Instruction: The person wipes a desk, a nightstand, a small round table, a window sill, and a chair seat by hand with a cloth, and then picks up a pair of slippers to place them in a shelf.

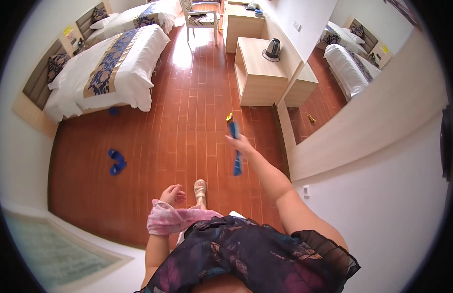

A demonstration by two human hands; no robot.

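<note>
Blue, long and narrow, the tool (236, 149) with a yellow tip sits gripped in the right hand (240, 145), fingers closed around its middle, held out above the red-brown wood floor (187, 127) near the wall mirror (353, 83). Left hand (172, 194) hangs loosely curled, holding nothing, a pink cloth (170, 219) wrapped around its wrist. Blue slippers (116, 161) lie on the floor near the white bed (114, 73).
</note>
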